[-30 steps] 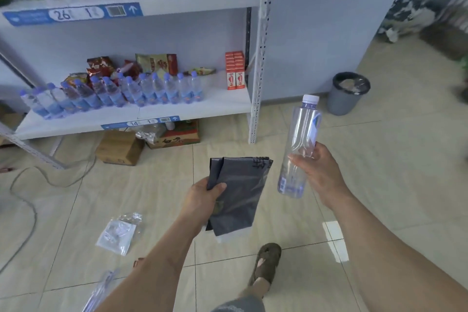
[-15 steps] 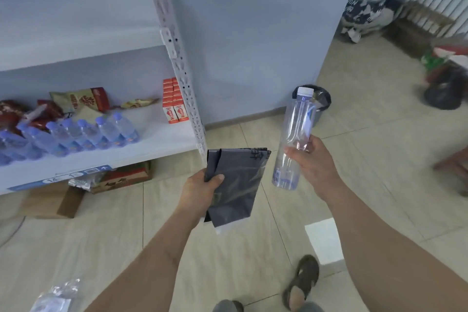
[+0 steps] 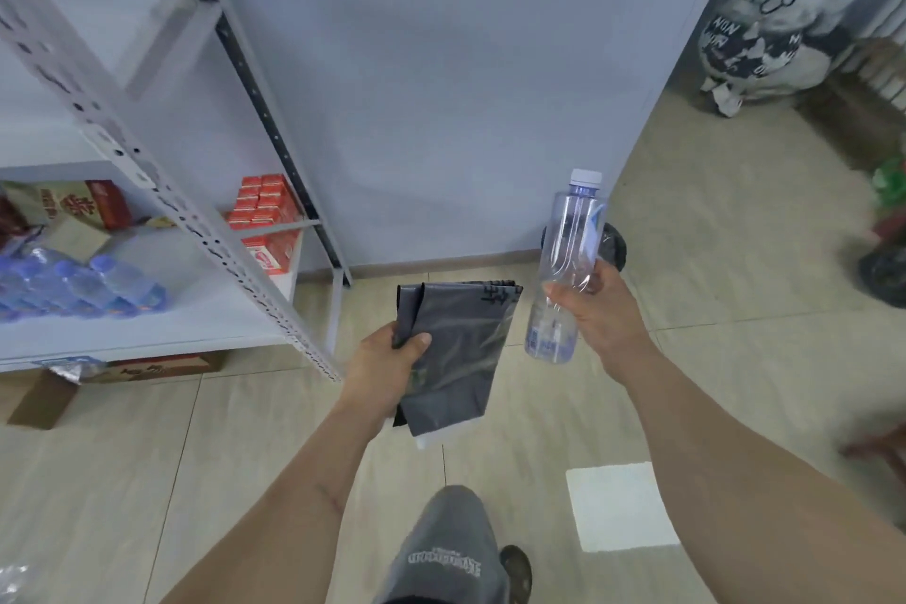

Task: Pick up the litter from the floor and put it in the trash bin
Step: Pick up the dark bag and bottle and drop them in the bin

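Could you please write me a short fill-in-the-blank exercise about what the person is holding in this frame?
1. The right hand holds a clear plastic ____ with a white cap.
2. The left hand grips a flat dark grey plastic ____.
3. The trash bin shows only partly, behind the ____ hand's item.
4. Red boxes sit on the white ____.

Missing words: bottle; bag; right; shelf

Small shop, metal shelving (image 3: pixel 206 231) stocked with bottled water (image 3: pixel 78 284), snacks (image 3: pixel 73 206)
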